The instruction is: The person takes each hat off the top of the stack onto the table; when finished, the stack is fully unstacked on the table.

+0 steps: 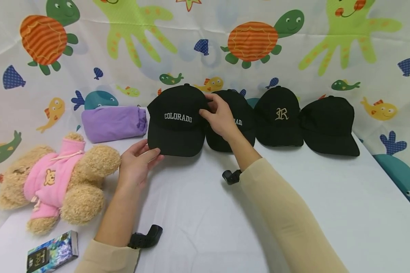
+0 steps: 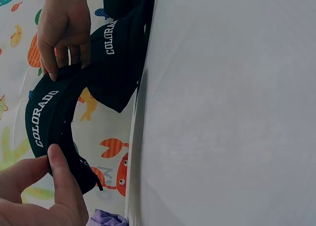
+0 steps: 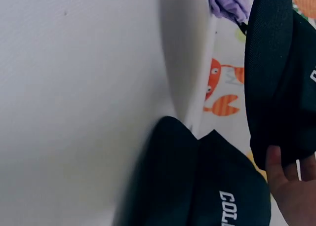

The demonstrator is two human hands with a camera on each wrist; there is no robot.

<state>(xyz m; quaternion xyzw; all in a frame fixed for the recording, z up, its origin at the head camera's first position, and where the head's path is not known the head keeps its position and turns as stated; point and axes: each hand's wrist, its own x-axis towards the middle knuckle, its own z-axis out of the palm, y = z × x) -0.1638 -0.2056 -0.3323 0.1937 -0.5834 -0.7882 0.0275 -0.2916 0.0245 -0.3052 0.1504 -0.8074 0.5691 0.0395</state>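
A black baseball cap [image 1: 176, 131] with white COLORADO lettering is held up by both hands, its front facing me. My left hand [image 1: 136, 161] pinches the lower left of its brim between thumb and fingers, as the left wrist view also shows. At the right side of the crown, my right hand [image 1: 221, 115] grips the cap with thumb and fingertips. Just behind that hand, a second black COLORADO cap [image 1: 230, 142] is partly covered by it. In the right wrist view the held cap [image 3: 276, 73] hangs apart from the second cap [image 3: 217, 186].
Further right stand a black cap with a gold R [image 1: 276, 129] and a plain black cap [image 1: 328, 125]. To the left are a folded purple cloth [image 1: 112, 123], a teddy bear [image 1: 51, 178] in pink lying on its side, and a small box [image 1: 52, 252]. A printed curtain [image 1: 205, 72] hangs behind.
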